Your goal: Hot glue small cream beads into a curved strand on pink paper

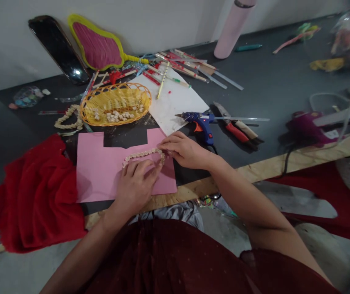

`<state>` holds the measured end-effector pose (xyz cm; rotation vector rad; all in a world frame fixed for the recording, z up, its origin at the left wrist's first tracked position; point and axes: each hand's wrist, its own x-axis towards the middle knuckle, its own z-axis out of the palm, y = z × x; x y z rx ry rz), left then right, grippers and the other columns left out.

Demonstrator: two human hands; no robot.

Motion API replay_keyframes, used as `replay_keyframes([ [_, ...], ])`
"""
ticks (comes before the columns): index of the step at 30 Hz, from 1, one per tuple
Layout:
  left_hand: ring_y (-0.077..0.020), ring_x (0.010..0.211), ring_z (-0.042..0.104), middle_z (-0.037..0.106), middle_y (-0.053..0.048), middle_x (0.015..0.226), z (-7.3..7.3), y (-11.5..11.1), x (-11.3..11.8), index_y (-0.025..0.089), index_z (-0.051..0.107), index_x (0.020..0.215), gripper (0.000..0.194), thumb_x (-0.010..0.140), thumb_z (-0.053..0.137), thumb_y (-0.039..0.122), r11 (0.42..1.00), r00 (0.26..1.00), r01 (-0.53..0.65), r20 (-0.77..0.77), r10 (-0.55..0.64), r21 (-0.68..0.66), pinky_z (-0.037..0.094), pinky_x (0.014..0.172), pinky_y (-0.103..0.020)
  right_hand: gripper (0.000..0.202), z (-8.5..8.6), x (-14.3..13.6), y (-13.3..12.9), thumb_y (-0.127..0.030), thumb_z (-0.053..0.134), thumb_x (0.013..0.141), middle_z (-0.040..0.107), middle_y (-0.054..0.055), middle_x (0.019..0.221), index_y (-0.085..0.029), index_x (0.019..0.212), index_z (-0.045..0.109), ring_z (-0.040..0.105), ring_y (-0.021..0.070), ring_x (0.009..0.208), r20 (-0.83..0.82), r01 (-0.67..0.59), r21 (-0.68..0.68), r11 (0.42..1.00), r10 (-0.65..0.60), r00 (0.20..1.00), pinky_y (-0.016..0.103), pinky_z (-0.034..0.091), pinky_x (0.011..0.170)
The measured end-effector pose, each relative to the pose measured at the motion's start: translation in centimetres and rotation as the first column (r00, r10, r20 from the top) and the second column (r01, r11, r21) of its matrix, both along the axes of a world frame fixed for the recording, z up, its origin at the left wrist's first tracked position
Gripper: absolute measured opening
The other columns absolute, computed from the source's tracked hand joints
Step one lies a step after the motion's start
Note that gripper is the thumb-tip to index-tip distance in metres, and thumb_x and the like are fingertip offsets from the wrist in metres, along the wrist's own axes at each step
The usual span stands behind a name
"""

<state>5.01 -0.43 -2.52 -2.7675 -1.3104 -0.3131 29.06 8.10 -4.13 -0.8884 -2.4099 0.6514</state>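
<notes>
Pink paper [97, 173] with a notch in its top edge lies near the table's front edge. On it is a curved strand of small pale pieces [142, 154]. My left hand [136, 181] rests over the paper, fingers apart, its fingertips touching the lower side of the strand. My right hand [185, 151] is at the strand's right end, fingers pressed together there; whether they hold anything is hidden. Behind the paper stands a yellow basket [116, 98] with loose pale pieces inside. A blue glue gun [204, 124] lies just beyond my right hand.
Red cloth [40, 196] lies at the left, beside another pale strand [67, 118]. White paper [178, 100], sticks and a pink hand-mirror shape [98, 45] are behind. Pliers [236, 128] lie right, a pink bottle [233, 30] and phone [58, 49] at the back.
</notes>
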Motion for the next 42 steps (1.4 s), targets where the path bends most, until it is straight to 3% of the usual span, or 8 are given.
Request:
replay_keyframes([
  [13,-0.0292,0.106,0.052,0.065,-0.013,0.122,0.0,0.3,0.4,0.019,0.064,0.136,0.037,0.1,0.058,0.027,0.999,0.999,0.039,0.008,-0.039,0.031,0.047,0.089,-0.043,0.036,0.1,-0.1,0.0,-0.01,0.058,0.091,0.073,0.01,0.125,-0.02,0.122,0.073,0.062,0.0248,0.116,-0.009,0.002,-0.018,1.0,-0.002,1.0,0.048,0.048,0.105],
  [22,-0.0292,0.107,0.053,0.067,-0.014,0.122,-0.5,0.5,0.4,0.017,0.066,0.135,0.037,0.099,0.059,0.025,0.999,0.999,0.044,0.033,-0.043,-0.024,0.049,0.093,-0.046,0.036,-0.1,0.0,0.0,-0.007,0.056,0.091,0.073,0.014,0.123,-0.016,0.121,0.074,0.062,0.0258,0.116,-0.017,0.001,-0.003,1.0,-0.001,1.0,0.049,0.048,0.104],
  [28,-0.0302,0.112,0.056,0.07,-0.01,0.127,1.0,0.7,0.0,0.024,0.062,0.139,0.039,0.102,0.052,0.026,0.992,0.998,0.054,0.049,-0.049,-0.11,0.05,0.098,-0.049,0.036,0.2,-0.1,-0.1,-0.01,0.059,0.09,0.073,0.012,0.124,-0.019,0.123,0.073,0.062,0.0256,0.116,0.0,0.008,-0.042,0.999,-0.008,1.0,0.05,0.048,0.106],
  [33,-0.027,0.113,0.058,0.07,-0.008,0.131,2.4,4.1,-0.8,0.024,0.068,0.129,0.034,0.102,0.046,0.021,0.978,0.991,0.036,0.131,-0.009,-0.204,0.049,0.101,-0.048,0.041,0.7,0.1,-0.2,-0.005,0.054,0.091,0.071,0.012,0.128,-0.017,0.128,0.068,0.06,0.0236,0.121,0.019,0.048,-0.057,0.997,-0.047,0.999,0.044,0.045,0.111],
  [37,-0.0236,0.117,0.058,0.072,-0.006,0.128,2.2,9.0,-0.4,0.025,0.07,0.126,0.036,0.099,0.05,0.015,0.913,0.966,0.237,0.178,-0.186,-0.333,0.045,0.106,-0.043,0.029,1.5,0.0,-2.3,-0.012,0.055,0.095,0.072,0.013,0.118,-0.016,0.12,0.068,0.062,0.025,0.113,0.079,0.266,-0.033,0.963,-0.263,0.962,0.041,0.047,0.103],
  [40,-0.0223,0.115,0.061,0.073,-0.006,0.124,1.7,11.8,0.6,0.022,0.075,0.116,0.029,0.096,0.055,0.014,0.839,0.92,0.387,0.219,-0.324,-0.383,0.043,0.106,-0.041,0.01,1.8,-1.0,-5.3,-0.025,0.06,0.098,0.073,0.008,0.095,-0.02,0.097,0.069,0.063,0.0241,0.092,0.135,0.452,-0.005,0.892,-0.448,0.884,0.038,0.049,0.084],
  [42,-0.022,0.113,0.063,0.075,-0.007,0.12,1.5,12.6,1.3,0.022,0.077,0.111,0.026,0.094,0.059,0.014,0.798,0.896,0.442,0.233,-0.377,-0.41,0.045,0.102,-0.039,0.015,1.7,-2.3,-7.2,-0.033,0.064,0.097,0.072,0.007,0.087,-0.021,0.088,0.067,0.062,0.024,0.086,0.193,0.543,0.049,0.838,-0.542,0.818,0.037,0.045,0.077],
])
